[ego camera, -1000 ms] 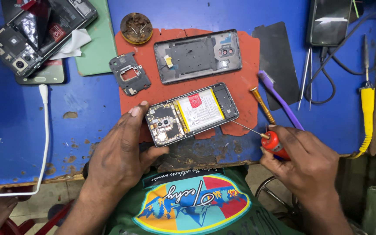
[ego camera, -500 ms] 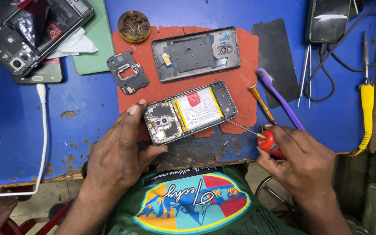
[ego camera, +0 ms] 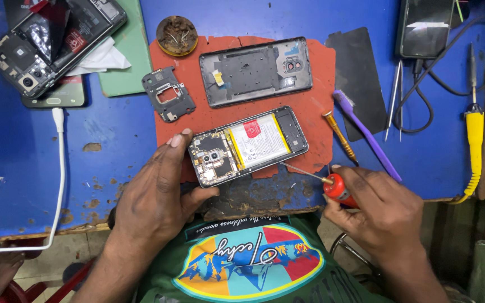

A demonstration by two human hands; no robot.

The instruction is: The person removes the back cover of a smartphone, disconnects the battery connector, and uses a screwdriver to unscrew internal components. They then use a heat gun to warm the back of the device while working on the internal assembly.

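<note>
An opened phone [ego camera: 248, 146] lies face down on a red mat [ego camera: 321, 73], its battery and circuit board exposed. My left hand [ego camera: 158, 191] grips the phone's camera end, thumb under the near edge and a finger at the far corner. My right hand [ego camera: 377, 207] holds a red-handled screwdriver [ego camera: 337, 188]; its thin shaft reaches toward the phone's lower right edge. The phone's removed back cover [ego camera: 256, 70] lies further back on the mat, and a small black inner frame [ego camera: 168, 92] sits to its left.
A brass-handled screwdriver [ego camera: 339, 134] and a purple tool [ego camera: 366, 134] lie right of the phone. A round tin [ego camera: 177, 35], a black sheet [ego camera: 357, 78], tweezers [ego camera: 394, 95], a yellow soldering iron [ego camera: 474, 140], other dismantled phones [ego camera: 46, 45] and a white cable [ego camera: 60, 168] surround the mat.
The view has shifted slightly. My right hand and the screwdriver stay near the phone's lower right edge; my left hand keeps its grip on the phone.
</note>
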